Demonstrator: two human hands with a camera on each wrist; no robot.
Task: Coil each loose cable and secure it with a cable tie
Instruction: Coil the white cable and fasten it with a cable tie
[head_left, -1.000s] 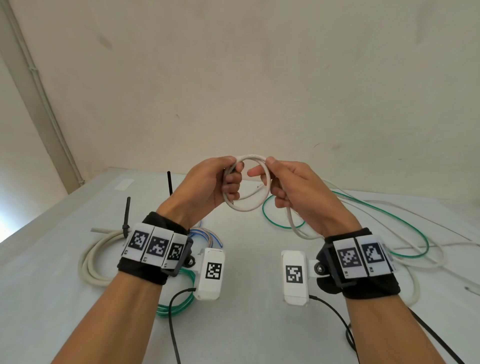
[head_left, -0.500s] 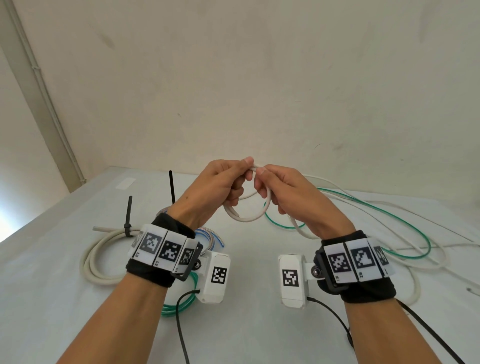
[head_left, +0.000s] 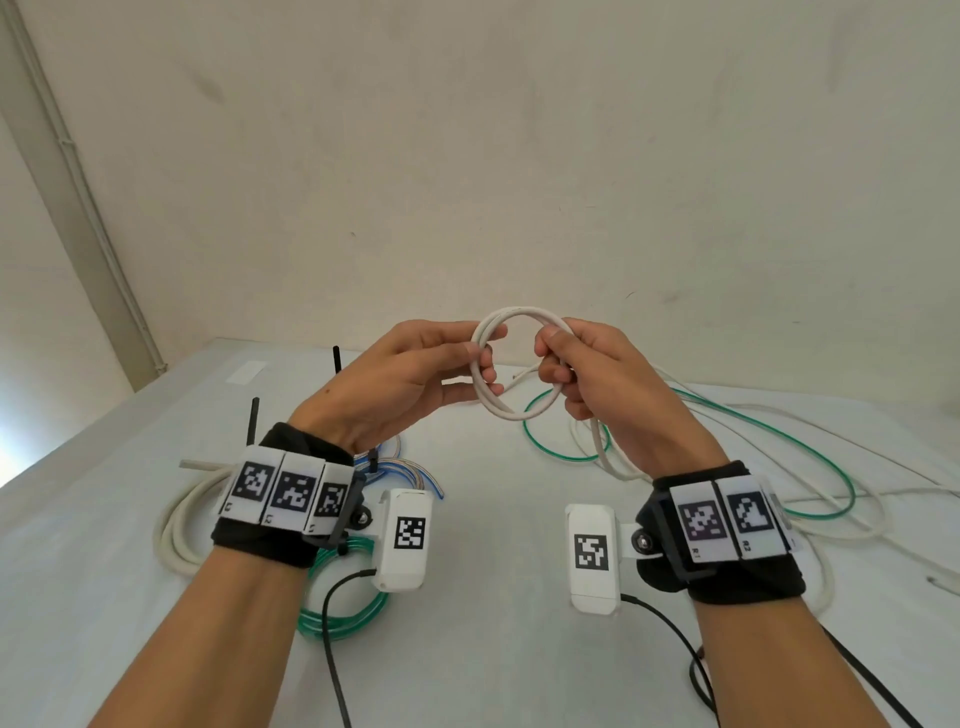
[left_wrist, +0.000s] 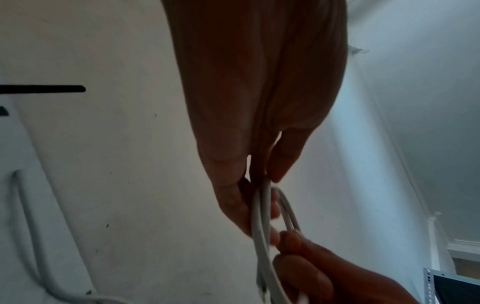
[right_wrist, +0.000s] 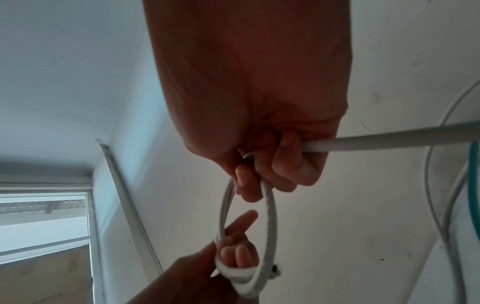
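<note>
A small coil of white cable (head_left: 511, 411) is held in the air above the table, between both hands. My left hand (head_left: 480, 358) pinches its left side with thumb and fingers; in the left wrist view the white cable (left_wrist: 261, 216) runs between those fingers. My right hand (head_left: 558, 364) curls its fingers round the coil's right side. From the right fist the cable's loose tail (right_wrist: 389, 140) runs off and drops to the table (head_left: 602, 447). In the right wrist view the coil (right_wrist: 270, 216) hangs below the fist.
On the white table (head_left: 493, 649) lie a loose green cable (head_left: 779, 431) and thin white cables (head_left: 872, 509) at right. At left sit a tied white coil (head_left: 171, 525) with a black tie (head_left: 253, 431), a green coil (head_left: 337, 618) and a bundle of coloured wires (head_left: 410, 467). Another black tie (head_left: 336, 358) stands behind.
The hands have spread apart and the coil now stands wider and more open, risen slightly. The left thumb and fingers shifted onto its left side, the right fist onto its right side.
</note>
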